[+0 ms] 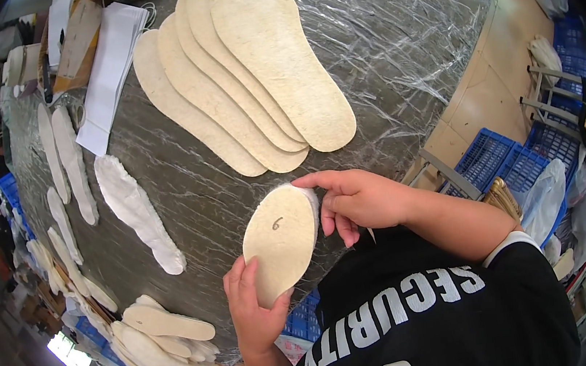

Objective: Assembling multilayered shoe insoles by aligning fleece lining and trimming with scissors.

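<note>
A cream insole (278, 240) with a dark handwritten mark on its face and white fleece along its right edge is tilted up near the table's front edge. My left hand (256, 301) grips its lower end, thumb on the right side and fingers on the left. With its index finger stretched out, my right hand (364, 200) touches the fleecy top edge; the other fingers are bent and apart, and the thumb cannot be made out. A thin pointed tip shows just under that hand, too small to name. Beyond both hands lies a fan of several large cream insoles (266, 54).
A white fleece insole (137, 209) and several narrower ones (73, 162) lie on the left. Piled insoles (168, 326) fill the near left edge. White papers (111, 73) lie at the far left. Blue crates (483, 156) and a metal-legged stool (553, 100) stand off the table's right side.
</note>
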`<state>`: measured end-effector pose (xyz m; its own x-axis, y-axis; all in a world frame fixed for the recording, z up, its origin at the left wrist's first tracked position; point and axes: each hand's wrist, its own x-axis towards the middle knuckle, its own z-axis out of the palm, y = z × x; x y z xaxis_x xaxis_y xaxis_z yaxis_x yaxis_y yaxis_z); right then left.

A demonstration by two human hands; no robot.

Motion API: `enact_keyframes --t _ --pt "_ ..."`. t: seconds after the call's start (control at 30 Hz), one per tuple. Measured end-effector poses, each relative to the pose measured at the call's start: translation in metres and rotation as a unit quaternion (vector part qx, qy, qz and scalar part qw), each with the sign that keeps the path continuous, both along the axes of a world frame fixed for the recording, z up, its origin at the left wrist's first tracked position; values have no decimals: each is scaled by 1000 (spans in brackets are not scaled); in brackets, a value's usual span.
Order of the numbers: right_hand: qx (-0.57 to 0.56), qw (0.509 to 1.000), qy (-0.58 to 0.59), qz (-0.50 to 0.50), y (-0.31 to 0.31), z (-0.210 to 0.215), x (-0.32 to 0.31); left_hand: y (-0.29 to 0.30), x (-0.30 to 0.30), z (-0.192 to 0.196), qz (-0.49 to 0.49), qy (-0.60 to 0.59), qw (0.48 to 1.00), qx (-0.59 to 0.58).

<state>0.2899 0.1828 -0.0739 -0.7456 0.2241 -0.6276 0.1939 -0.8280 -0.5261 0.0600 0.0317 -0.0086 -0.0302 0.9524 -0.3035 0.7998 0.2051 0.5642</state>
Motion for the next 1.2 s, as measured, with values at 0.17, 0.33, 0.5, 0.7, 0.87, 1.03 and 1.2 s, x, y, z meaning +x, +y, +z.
enact_keyframes --t 0.17,0.33,0.5,0.7,0.87,1.03,1.2 --pt "0 1000 -3 4 1 0 0 2 1 0 -1 -1 1000 -7" --pt "0 1000 1 2 1 -2 -1 4 2 0 -3 10 1000 -11" --pt "3 1000 -2 3 2 -2 -1 6 3 -2 -7 15 1000 -12" --pt "4 1000 3 2 2 -2 0 8 4 -4 -11 19 1000 -16" --pt "6 1000 10 -2 1 -3 0 10 5 -5 -18 20 1000 -14" --pt "309 948 -74 16 -9 12 -4 8 6 -8 5 9 1000 -29" --pt "675 726 8 128 -3 14 -26 9 6 -9 6 6 1000 -17"
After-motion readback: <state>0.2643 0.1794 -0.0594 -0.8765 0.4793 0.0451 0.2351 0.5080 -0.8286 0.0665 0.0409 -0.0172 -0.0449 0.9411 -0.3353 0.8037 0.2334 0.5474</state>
